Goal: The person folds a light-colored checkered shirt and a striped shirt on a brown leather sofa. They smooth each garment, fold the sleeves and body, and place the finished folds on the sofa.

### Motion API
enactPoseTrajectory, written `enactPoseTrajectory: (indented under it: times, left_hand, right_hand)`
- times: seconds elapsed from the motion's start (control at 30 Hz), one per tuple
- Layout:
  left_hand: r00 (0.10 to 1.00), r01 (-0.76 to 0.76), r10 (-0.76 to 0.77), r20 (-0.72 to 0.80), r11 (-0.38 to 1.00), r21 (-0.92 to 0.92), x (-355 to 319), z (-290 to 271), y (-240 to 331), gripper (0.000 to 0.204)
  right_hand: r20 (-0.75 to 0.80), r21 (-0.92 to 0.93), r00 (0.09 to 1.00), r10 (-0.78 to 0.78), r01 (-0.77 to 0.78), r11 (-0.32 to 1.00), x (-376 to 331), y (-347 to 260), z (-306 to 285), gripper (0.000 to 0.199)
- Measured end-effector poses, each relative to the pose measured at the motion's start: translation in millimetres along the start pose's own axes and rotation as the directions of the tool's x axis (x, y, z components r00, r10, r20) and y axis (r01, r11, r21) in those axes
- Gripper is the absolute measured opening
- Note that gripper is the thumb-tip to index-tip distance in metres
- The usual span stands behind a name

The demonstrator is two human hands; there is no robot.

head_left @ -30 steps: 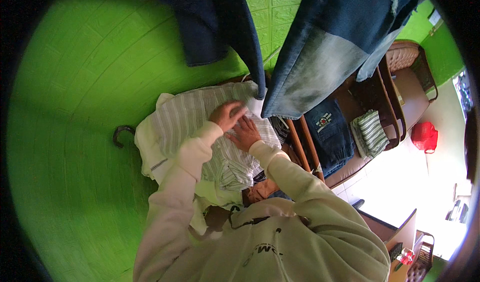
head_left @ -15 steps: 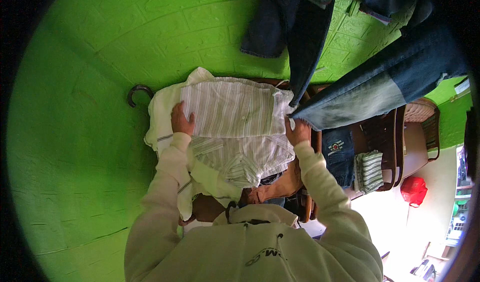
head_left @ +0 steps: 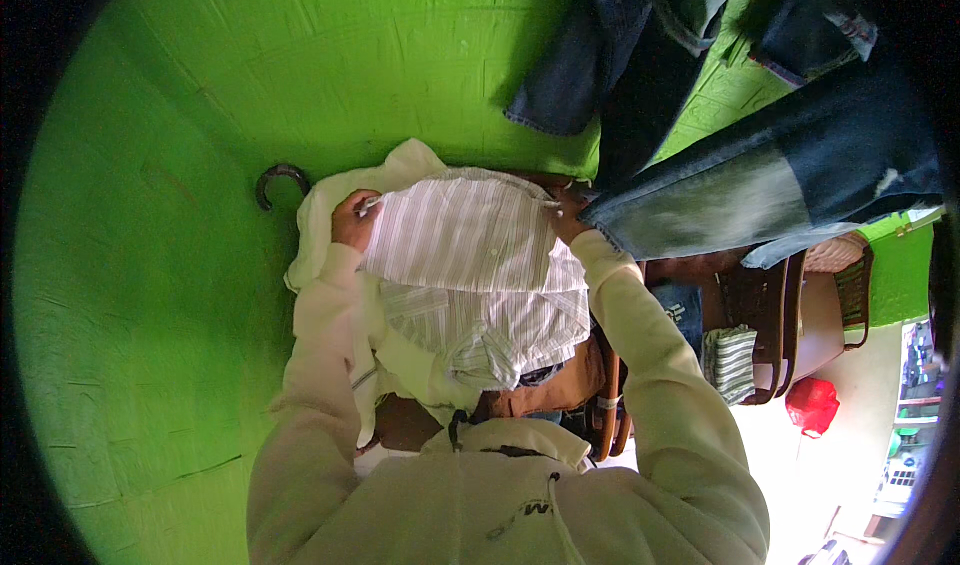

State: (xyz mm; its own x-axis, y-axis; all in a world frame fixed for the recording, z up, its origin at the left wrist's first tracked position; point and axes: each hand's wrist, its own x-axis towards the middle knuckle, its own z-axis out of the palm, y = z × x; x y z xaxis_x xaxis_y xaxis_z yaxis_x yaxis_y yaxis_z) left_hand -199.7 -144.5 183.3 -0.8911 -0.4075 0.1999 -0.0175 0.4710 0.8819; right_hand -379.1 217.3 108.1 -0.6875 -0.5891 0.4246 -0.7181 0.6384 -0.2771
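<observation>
striped shirt point(head_left: 470, 240) — stretched between left hand point(head_left: 352, 221) | right hand point(head_left: 567, 217) grip

A clothes shop (or laundry room): hanging jeans point(head_left: 740, 195), wall hook point(head_left: 275, 180), bright green wall point(head_left: 200, 95).

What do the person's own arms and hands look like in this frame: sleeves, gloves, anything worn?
Both arms wear long, loose cream sleeves of a hooded sweatshirt with ribbed cuffs at the wrists. The left hand and right hand are bare: no gloves, and no rings or watch show.
</observation>
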Motion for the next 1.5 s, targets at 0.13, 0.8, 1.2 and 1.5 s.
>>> enactPoseTrajectory:
  times: [0.13, 0.8, 1.2, 1.5]
  left_hand:
    - [0.999, 0.012, -0.007, 0.035, 0.991, -0.137, -70, -33, 4, 0.007]
    - [0.862, 0.474, -0.497, -0.096, 0.859, -0.191, -118, 23, -144, 0.065]
    - [0.882, 0.459, -0.455, -0.123, 0.889, 0.004, -79, 12, -117, 0.042]
    - [0.896, 0.36, -0.411, -0.167, 0.894, -0.267, -41, 0, -137, 0.028]
  right_hand:
    - [-0.242, 0.096, 0.968, 0.066, -0.044, 0.994, -56, -18, -38, 0.023]
    - [-0.015, 0.061, 0.887, 0.461, -0.46, 0.886, -110, 19, -20, 0.053]
    - [0.483, 0.228, 0.624, 0.615, -0.767, 0.599, -80, 78, -14, 0.05]
    - [0.505, 0.21, 0.546, 0.668, -0.829, 0.519, -81, 89, -10, 0.048]
